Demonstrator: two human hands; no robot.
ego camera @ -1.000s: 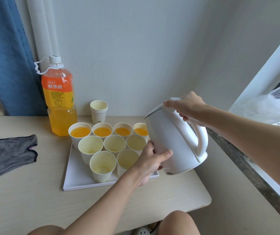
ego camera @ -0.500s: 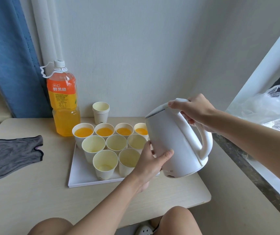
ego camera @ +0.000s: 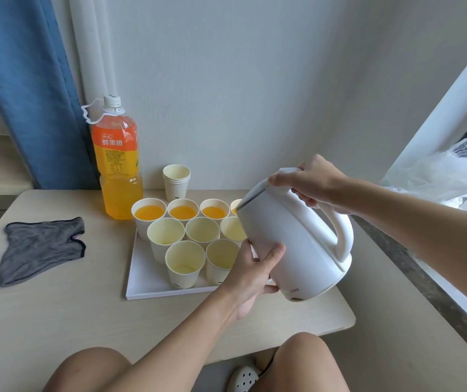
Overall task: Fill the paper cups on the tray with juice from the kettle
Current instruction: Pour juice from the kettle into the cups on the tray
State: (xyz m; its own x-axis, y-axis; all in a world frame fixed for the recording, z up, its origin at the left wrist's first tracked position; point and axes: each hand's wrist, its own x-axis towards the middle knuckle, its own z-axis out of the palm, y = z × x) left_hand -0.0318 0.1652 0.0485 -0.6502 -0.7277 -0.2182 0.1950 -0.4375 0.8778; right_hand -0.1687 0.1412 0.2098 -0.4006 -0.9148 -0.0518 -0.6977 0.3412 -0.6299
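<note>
White plastic kettle (ego camera: 291,236) is held in the air over the right edge of the tray (ego camera: 147,281), tilted spout-down toward the cups. Right hand (ego camera: 311,179) grips the top of the handle, fingers curled under, one digit laid forward on the lid. Left hand (ego camera: 252,267) cups the lower body, thumb spread across the side, fingers wrapped round the front. Compared with half a second ago the kettle leans further over the tray, and its spout now hides most of the fourth filled cup (ego camera: 235,206). On the tray, the back row holds orange juice, while the five nearer paper cups (ego camera: 182,263) look pale inside. The tray's right edge is hidden behind hand and kettle. Bare table (ego camera: 56,321) lies left of the tray up to a grey cloth (ego camera: 39,247), and in front of it.
</note>
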